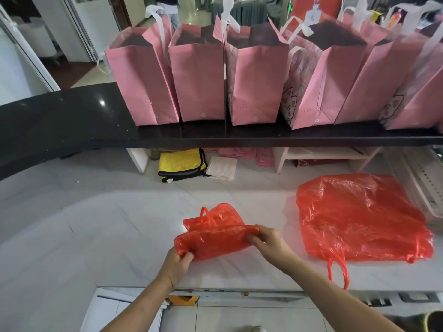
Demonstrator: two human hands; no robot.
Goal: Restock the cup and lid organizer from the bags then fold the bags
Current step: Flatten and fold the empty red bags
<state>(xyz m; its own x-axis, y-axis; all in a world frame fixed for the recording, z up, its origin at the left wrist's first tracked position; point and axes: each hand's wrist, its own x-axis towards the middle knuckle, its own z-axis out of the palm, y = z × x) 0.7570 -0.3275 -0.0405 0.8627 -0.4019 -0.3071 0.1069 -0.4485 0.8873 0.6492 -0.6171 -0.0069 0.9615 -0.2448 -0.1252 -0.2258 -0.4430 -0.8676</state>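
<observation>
A small red plastic bag [215, 238], partly folded over on itself, lies on the white counter [107, 231] in front of me. My left hand [178, 262] pinches its lower left corner. My right hand [268, 243] pinches its right end at the fold. Its handles stick up at the far side. A larger red plastic bag [359, 216] lies spread flat to the right, its handle hanging over the counter's front edge. No cup and lid organizer is visible.
Several pink tote bags [201, 75] stand in a row on the black upper shelf [60, 121]. Beneath it lie a yellow cloth [179, 164] and a pale folded cloth [221, 167]. A white perforated rack [422, 183] sits at the far right.
</observation>
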